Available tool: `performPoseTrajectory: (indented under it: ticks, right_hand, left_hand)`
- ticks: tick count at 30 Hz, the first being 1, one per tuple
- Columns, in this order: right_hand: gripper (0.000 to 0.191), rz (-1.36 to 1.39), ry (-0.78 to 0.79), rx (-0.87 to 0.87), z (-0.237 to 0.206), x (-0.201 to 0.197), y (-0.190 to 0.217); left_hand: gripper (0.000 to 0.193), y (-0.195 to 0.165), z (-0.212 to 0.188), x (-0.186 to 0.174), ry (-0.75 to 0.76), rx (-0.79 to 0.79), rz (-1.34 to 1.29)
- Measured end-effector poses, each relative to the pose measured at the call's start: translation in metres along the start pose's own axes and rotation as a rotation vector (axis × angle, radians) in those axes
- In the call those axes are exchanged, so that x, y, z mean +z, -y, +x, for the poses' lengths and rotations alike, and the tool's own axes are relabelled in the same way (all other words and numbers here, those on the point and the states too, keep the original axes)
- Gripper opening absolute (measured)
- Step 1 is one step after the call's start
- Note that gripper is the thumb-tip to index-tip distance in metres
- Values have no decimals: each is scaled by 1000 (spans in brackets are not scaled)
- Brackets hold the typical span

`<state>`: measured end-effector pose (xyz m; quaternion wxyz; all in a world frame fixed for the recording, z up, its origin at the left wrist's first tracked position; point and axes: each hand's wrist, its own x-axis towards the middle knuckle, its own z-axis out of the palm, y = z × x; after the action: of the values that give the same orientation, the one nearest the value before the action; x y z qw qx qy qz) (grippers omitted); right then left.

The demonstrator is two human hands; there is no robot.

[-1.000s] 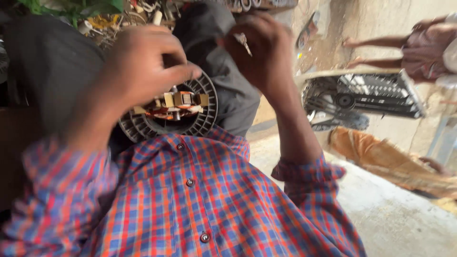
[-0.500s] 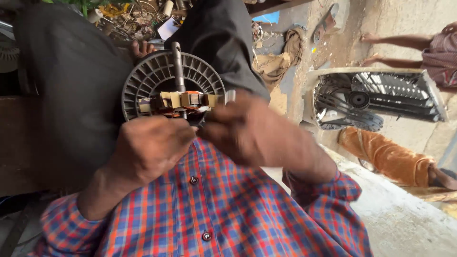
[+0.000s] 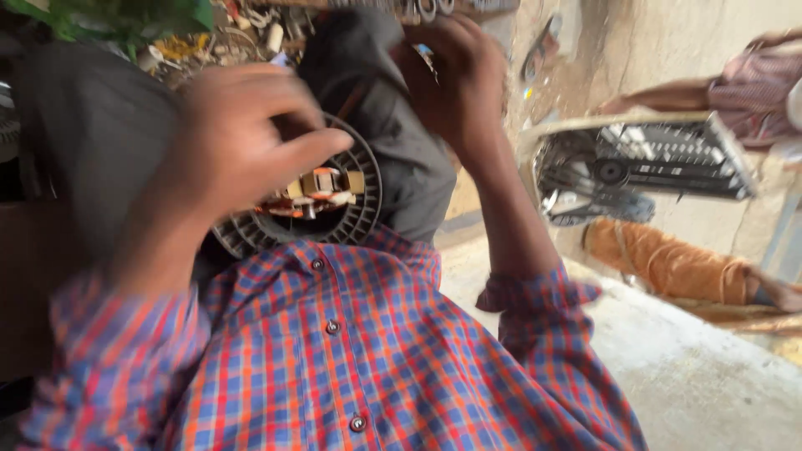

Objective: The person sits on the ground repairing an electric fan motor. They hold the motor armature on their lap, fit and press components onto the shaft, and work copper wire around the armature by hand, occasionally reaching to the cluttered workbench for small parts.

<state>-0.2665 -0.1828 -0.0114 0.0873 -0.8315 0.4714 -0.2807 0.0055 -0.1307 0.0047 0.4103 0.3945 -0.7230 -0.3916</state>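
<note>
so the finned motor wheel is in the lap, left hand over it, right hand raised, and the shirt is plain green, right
Not quite: the shirt is not plain green; it is checked in red, orange and blue, as the head view shows. The rest holds: the finned motor wheel lies in the lap, the left hand is over it, and the right hand is raised.
</note>
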Motion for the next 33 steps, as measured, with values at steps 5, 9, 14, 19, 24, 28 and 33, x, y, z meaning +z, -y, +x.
performPoseTrajectory:
  ticks: [5, 9, 14, 19, 24, 28, 33]
  right_hand:
    - [10, 121, 504, -307, -38, -39, 74]
    - [14, 318, 865, -475, -40, -50, 124]
    - [16, 444, 537, -532, 8, -51, 101]
    - [12, 528, 362, -101, 11, 45, 22]
    - [10, 184, 113, 18, 12, 28, -14]
    - [15, -121, 201, -75, 1, -28, 18]
    - [24, 237, 719, -410, -52, -39, 94]
  left_hand:
    - [21, 62, 23, -3, 398, -55, 57]
    - [14, 21, -10, -19, 95, -78, 53]
    - [24, -33, -77, 3, 58, 271, 124]
    - [19, -42, -86, 16, -155, 146, 341]
    - [13, -36, -19, 0, -250, -65, -93]
    - [21, 43, 16, 9, 215, -106, 55]
    - [18, 72, 0, 2, 322, -76, 32]
